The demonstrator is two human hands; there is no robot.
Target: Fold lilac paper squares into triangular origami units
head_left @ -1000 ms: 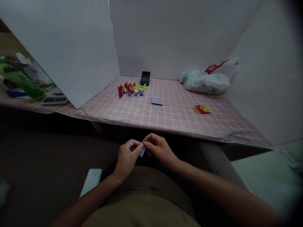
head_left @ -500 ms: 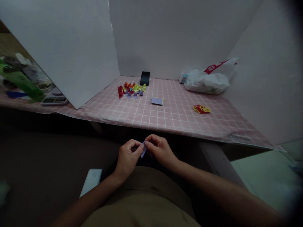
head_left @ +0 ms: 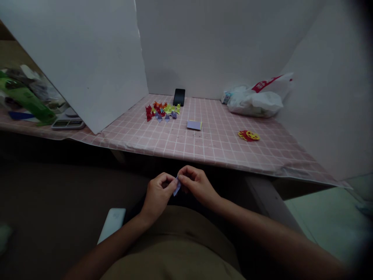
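Both hands meet in my lap, below the table's front edge. My left hand [head_left: 157, 196] and my right hand [head_left: 196, 186] pinch a small folded piece of purple paper [head_left: 176, 188] between their fingertips. On the pink checked tablecloth [head_left: 186, 146] farther away lies a cluster of small folded paper pieces [head_left: 162, 110] in red, orange, yellow and purple. A small stack of purple and yellow paper squares [head_left: 194, 125] lies to the right of that cluster.
A black phone [head_left: 179, 97] leans against the back wall. A white plastic bag [head_left: 254, 100] sits at the back right, a red and yellow paper cutout [head_left: 248, 135] in front of it. White boards wall the table. Clutter and a calculator [head_left: 67, 123] lie left. A white object [head_left: 112, 223] rests by my left forearm.
Hardly anything has moved. My fingers have shifted slightly on the purple paper, which now sits a little lower between them.
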